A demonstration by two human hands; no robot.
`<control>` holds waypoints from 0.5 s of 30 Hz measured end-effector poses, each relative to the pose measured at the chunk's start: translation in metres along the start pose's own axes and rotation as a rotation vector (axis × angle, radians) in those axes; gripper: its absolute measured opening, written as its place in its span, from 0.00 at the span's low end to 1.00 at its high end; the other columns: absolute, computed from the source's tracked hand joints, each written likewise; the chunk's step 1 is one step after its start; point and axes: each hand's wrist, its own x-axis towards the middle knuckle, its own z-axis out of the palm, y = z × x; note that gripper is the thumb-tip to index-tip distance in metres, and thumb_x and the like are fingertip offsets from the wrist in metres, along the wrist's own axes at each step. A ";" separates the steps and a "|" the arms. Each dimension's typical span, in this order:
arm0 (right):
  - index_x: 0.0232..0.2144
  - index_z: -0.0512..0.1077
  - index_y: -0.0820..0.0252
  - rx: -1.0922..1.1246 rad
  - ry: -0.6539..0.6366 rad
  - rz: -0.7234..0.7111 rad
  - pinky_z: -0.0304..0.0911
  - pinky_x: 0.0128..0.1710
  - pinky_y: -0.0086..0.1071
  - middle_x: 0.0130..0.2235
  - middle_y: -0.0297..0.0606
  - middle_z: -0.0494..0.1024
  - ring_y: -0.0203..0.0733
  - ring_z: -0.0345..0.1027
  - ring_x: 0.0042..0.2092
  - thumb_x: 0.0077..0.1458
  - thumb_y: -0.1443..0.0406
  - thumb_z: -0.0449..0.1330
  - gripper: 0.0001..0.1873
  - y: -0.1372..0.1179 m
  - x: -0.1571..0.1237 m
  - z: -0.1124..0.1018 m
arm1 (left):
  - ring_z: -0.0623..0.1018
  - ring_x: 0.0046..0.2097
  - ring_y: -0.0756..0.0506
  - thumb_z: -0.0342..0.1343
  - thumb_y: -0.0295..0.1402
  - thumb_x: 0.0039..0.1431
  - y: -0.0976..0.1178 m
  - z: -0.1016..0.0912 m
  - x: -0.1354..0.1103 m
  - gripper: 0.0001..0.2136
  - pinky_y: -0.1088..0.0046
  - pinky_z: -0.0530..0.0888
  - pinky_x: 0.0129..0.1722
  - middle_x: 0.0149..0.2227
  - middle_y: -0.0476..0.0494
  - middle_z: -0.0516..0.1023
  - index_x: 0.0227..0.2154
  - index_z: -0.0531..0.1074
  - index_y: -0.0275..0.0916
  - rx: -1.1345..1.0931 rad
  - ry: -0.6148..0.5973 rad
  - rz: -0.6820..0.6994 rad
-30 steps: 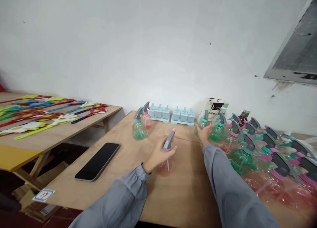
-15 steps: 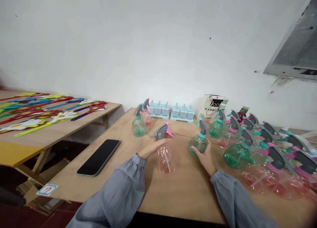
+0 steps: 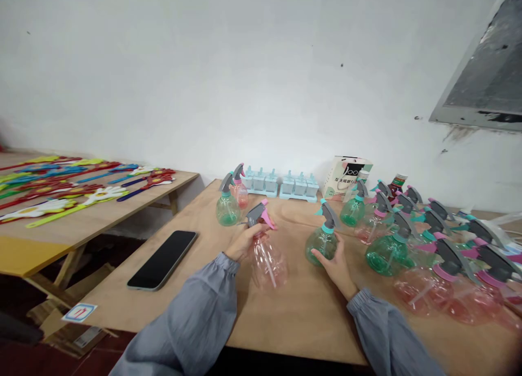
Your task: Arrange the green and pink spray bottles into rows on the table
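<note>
My left hand (image 3: 245, 242) is wrapped round the neck of a clear pink spray bottle (image 3: 268, 264) with a grey head and pink trigger. That bottle leans, its top toward the left. To the right, my right hand (image 3: 335, 260) grips a clear green spray bottle (image 3: 320, 246) from its right side, thumb at the front; its grey head has a teal trigger and collar. Some fingers of both hands are hidden behind the bottles. Behind my left hand stand another green spray bottle (image 3: 228, 210) and a pink spray bottle (image 3: 240, 195).
Several pink and green spray bottles (image 3: 387, 253) crowd the table's right side. Pale blue popsicle moulds (image 3: 261, 183) and a printed box (image 3: 341, 179) stand at the back. A phone (image 3: 163, 260) lies at left. Colourful hand-shaped clappers (image 3: 106, 192) cover another table.
The pink bottle in my left hand has tilted further, its head shifting left. My right hand and the green bottle have moved slightly left, and that bottle's head has turned a little.
</note>
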 end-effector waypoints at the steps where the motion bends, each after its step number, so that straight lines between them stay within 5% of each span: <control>1: 0.64 0.60 0.57 -0.001 0.000 -0.003 0.62 0.69 0.60 0.66 0.56 0.69 0.63 0.67 0.67 0.44 0.37 0.73 0.55 0.000 0.000 0.000 | 0.75 0.29 0.51 0.71 0.35 0.37 0.001 0.002 -0.001 0.12 0.78 0.68 0.26 0.27 0.48 0.79 0.24 0.77 0.37 0.001 -0.002 0.014; 11: 0.63 0.61 0.57 0.019 -0.011 -0.004 0.63 0.68 0.60 0.65 0.55 0.70 0.63 0.68 0.66 0.44 0.39 0.74 0.53 -0.004 -0.001 -0.001 | 0.75 0.29 0.51 0.72 0.38 0.40 0.005 0.002 -0.003 0.12 0.78 0.71 0.30 0.28 0.48 0.79 0.25 0.77 0.38 0.025 0.050 0.062; 15: 0.63 0.61 0.57 0.017 -0.006 -0.004 0.63 0.68 0.61 0.65 0.55 0.70 0.63 0.67 0.66 0.44 0.39 0.74 0.53 -0.003 -0.002 0.000 | 0.74 0.30 0.52 0.74 0.37 0.39 0.005 0.000 -0.003 0.17 0.76 0.70 0.30 0.36 0.45 0.84 0.33 0.80 0.39 0.045 0.042 0.041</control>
